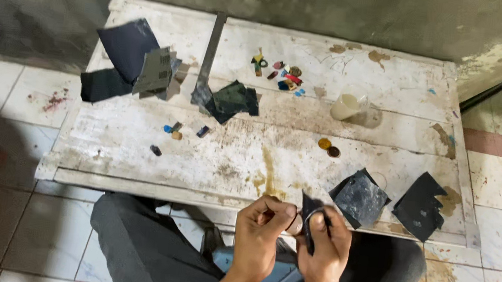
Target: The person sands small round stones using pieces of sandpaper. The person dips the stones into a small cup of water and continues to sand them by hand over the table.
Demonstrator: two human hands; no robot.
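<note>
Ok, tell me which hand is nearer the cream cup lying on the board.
Right. The right hand sits almost straight below the cream cup; the left hand is further off to the left. Both are far from it.

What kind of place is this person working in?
Probably a small, informal handcraft workspace on a tiled floor. A low, stained white board holds dark sandpaper pieces and small coloured bits, while both hands rub a small piece with sandpaper.

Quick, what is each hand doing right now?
Left hand: closed, pinching a small round piece.
Right hand: closed on a dark scrap of sandpaper, pressed against that piece.
</note>
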